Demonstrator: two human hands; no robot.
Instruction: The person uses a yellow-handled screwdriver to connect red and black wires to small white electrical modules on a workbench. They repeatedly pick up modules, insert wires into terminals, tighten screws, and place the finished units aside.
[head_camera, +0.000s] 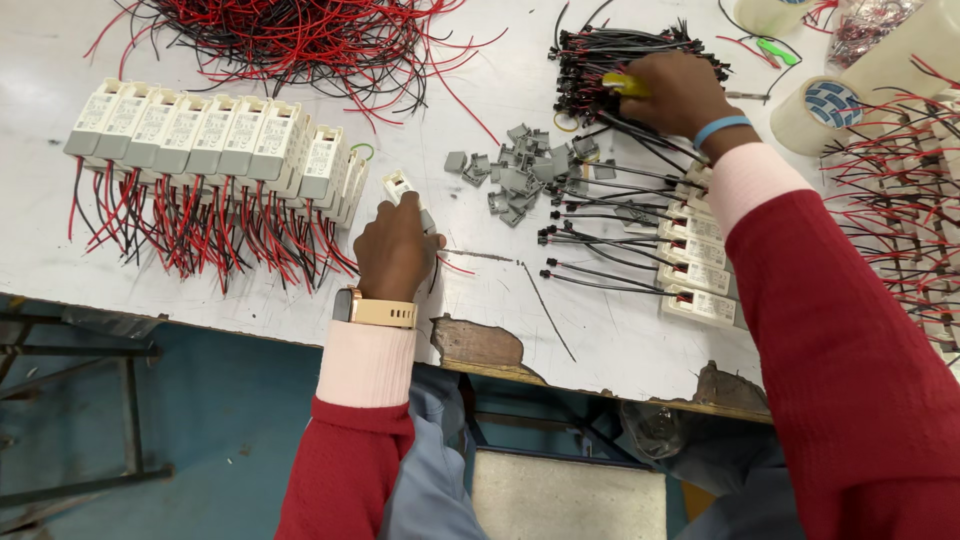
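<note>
Two hands work over a worn white tabletop (250, 290) whose near edge is chipped down to brown. The left hand (395, 250), with a gold-coloured watch (378, 310) on its wrist, is closed around a small white driver module (398, 184); one end of the module sticks out above the knuckles, just beside the end of a long row of like modules. That row of white driver modules (215, 140) stands side by side on the left part of the tabletop, each trailing red and black wires toward the near edge. The right hand (675, 92), with a blue wristband (722, 127), reaches to the far side and rests curled on a bundle of black connector leads (610, 50); how tightly its fingers close cannot be told, and a yellow object (625, 84) shows at its fingertips. Between the two hands lies a loose heap of small grey plastic caps (520, 175). Below the right forearm, a second group of white modules (695, 270) lies flat in a stack-like line, each with a black lead running out to the left. A tangle of red and black wire (300, 35) covers the far left, and rolls of tape (825, 110) stand at the far right beside more red wiring
</note>
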